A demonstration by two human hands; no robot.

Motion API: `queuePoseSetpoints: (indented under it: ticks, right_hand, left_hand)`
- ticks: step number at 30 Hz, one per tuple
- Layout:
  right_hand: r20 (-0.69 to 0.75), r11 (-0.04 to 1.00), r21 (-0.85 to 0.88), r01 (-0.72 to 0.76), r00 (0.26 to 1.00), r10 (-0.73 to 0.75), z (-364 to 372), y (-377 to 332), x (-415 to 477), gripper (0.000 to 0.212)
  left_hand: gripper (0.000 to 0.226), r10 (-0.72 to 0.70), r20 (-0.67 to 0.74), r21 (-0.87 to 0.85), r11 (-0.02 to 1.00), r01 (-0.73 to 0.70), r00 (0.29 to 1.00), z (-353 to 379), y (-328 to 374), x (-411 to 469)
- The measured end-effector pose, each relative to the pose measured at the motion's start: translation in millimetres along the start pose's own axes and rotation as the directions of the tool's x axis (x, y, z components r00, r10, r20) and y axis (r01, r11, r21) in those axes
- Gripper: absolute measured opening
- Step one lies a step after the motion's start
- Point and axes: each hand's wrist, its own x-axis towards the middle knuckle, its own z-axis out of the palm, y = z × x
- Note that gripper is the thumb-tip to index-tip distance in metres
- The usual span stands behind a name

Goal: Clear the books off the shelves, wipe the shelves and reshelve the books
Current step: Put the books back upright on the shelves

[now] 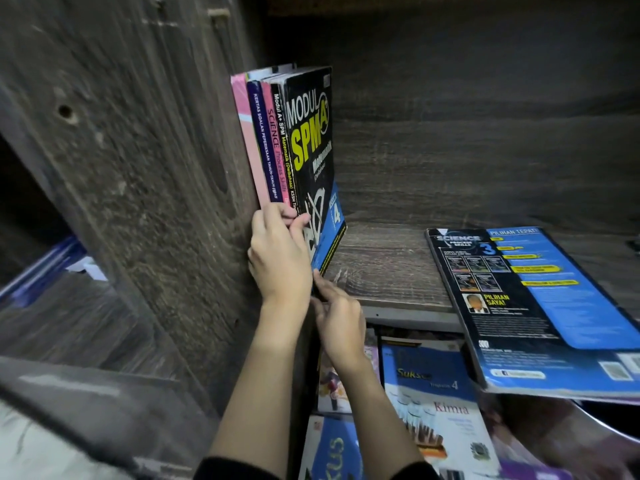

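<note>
Just above your left hand's fingers (277, 213) stands a short row of thin upright paperbacks with pink and purple spines (263, 140), pressed against the dark wooden side wall (156, 168). On the thumb side of this row is the black paperback mathematics book with yellow letters (311, 140). Its long axis is nearly vertical, but it leans: the top touches the row, and the foot slides out toward your right hand (341, 322).

Your left hand (278, 258) reaches up from below with the wrist straight. Its fingers are curled round the bottom of the spines and the thumb lies on the black cover, so it holds the whole row together.

Your right hand is lower and nearer to the loose foot. Its fingertips (320, 282) touch the bottom front corner of the black book, at the front edge of the grey-brown wooden shelf board (388, 268). The fingers are only a little bent; I cannot tell if the thumb pinches the corner.

I think the next move is a push on this corner toward your left fingers, until the book stands straight.

Well apart from your right fingers, a blue and black science workbook (540, 299) lies flat and waits.
</note>
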Motion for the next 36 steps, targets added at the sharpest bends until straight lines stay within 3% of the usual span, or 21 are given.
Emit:
queuePoseSetpoints:
  ticks: [4,13,20,23,27,29,33,36]
  right_hand:
    - [0.113,0.999,-0.032,0.0,0.994,0.004,-14.4,-2.1,3.0,0.051]
    - [-0.101,1.0,-0.021,0.019,0.995,-0.021,-65.9,-9.3,6.8,0.031]
    - [-0.306,0.994,-0.103,-0.036,0.952,0.003,-120.0,9.9,5.6,0.026]
    - [-0.369,0.982,-0.162,-0.098,0.929,0.031,-148.3,26.1,3.9,0.025]
    - [-0.448,0.921,-0.324,-0.215,0.892,0.051,-188.9,51.7,-1.9,0.02]
    - [-0.465,0.851,-0.39,-0.352,0.873,0.148,-208.8,64.7,-6.4,0.024]
    - [-0.448,0.653,-0.468,-0.596,0.797,0.405,-243.0,85.5,-21.0,0.059]
    - [-0.445,0.579,-0.448,-0.681,0.732,0.515,-260.4,98.9,-33.0,0.072]
  left_hand:
    - [0.014,-0.024,0.003,-0.035,0.999,0.024,1.0,-3.5,-1.8,1.7]
    - [0.027,0.024,-0.069,-0.15,0.988,-0.034,0.997,-3.1,20.9,-6.3]
    - [0.019,-0.138,0.176,-0.073,0.986,0.153,0.975,16.1,42.4,-33.3]
    - [0.015,-0.27,0.367,0.019,0.959,0.283,0.89,23.5,52.8,-49.2]
    - [0.016,-0.33,0.624,0.101,0.933,0.345,0.708,37.2,71.0,-81.4]
    - [0.018,-0.344,0.72,0.125,0.919,0.375,0.603,46.0,81.6,-99.3]
    - [0.043,-0.388,0.789,0.17,0.883,0.437,0.476,62.1,92.1,-127.0]
    - [0.052,-0.441,0.797,0.236,0.856,0.46,0.412,73.3,93.3,-140.0]
